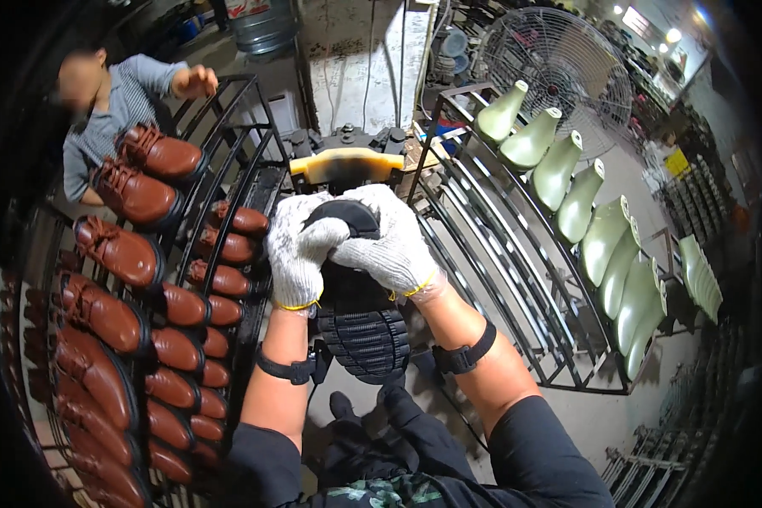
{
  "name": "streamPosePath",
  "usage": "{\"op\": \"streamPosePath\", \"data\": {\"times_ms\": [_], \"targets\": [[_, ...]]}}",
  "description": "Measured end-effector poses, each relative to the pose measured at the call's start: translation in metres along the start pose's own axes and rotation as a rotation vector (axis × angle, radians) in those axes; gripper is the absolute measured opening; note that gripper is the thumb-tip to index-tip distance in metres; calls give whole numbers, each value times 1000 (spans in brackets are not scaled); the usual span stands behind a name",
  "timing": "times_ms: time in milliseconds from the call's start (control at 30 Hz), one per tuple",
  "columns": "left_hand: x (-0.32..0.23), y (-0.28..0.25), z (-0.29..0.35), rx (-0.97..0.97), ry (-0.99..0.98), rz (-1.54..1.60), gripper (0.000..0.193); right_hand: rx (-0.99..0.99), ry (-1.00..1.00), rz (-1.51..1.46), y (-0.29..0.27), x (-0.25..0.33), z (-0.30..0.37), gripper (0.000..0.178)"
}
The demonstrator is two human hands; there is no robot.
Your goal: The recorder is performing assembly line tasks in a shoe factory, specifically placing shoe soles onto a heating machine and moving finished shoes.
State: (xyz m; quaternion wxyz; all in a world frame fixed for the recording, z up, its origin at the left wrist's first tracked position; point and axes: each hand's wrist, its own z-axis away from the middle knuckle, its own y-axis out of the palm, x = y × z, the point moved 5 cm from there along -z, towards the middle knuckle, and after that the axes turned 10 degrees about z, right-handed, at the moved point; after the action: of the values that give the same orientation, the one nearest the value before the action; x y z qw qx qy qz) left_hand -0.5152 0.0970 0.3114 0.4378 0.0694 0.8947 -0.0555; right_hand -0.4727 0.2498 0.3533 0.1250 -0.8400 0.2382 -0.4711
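Observation:
A black shoe sole [367, 345] lies tread side up in front of me. Its ribbed toe end points toward my body, and its rounded heel end is between my hands. My left hand [300, 241], in a white knitted glove with a yellow cuff edge, wraps the left side of the heel with the thumb laid over it. From the right, my gloved right hand [388, 241] grips the same heel, its thumb across the near edge. Whether an upper is attached beneath is hidden. Just beyond the hands stands a machine with a curved yellow pad [347, 166].
At left, a black metal rack [254, 140] carries rows of brown lace-up shoes [127, 251]; a person [127, 89] stands behind it. On the right, another rack [559, 377] bears several pale green shoe lasts [559, 173]. A large fan [559, 68] stands beyond.

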Motion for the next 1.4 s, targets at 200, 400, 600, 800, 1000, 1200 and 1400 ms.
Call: {"op": "streamPosePath", "data": {"times_ms": [200, 400, 600, 800, 1000, 1200, 1400], "targets": [[-55, 9, 60, 105, 215, -303, 36, 141, 71, 7, -8, 26, 55, 42], [-13, 17, 30, -290, -450, 722, 33, 109, 166, -259, 8, -8, 12, 35], [-2, 26, 51, -138, -384, 697, 49, 88, 347, -443, 7, -16, 38, 30], [1, 14, 44, -154, -157, 382, 36, 8, 323, -522, 16, 3, 25, 26], [-12, 13, 87, -206, -309, 694, 48, -51, 412, -290, 12, 17, 66, 24], [5, 17, 46, -293, -331, 271, 36, 50, 513, -466, 14, -27, 22, 33], [-3, 11, 56, -305, -314, -69, 37, -13, 558, -499, 19, -30, 36, 37]]}}
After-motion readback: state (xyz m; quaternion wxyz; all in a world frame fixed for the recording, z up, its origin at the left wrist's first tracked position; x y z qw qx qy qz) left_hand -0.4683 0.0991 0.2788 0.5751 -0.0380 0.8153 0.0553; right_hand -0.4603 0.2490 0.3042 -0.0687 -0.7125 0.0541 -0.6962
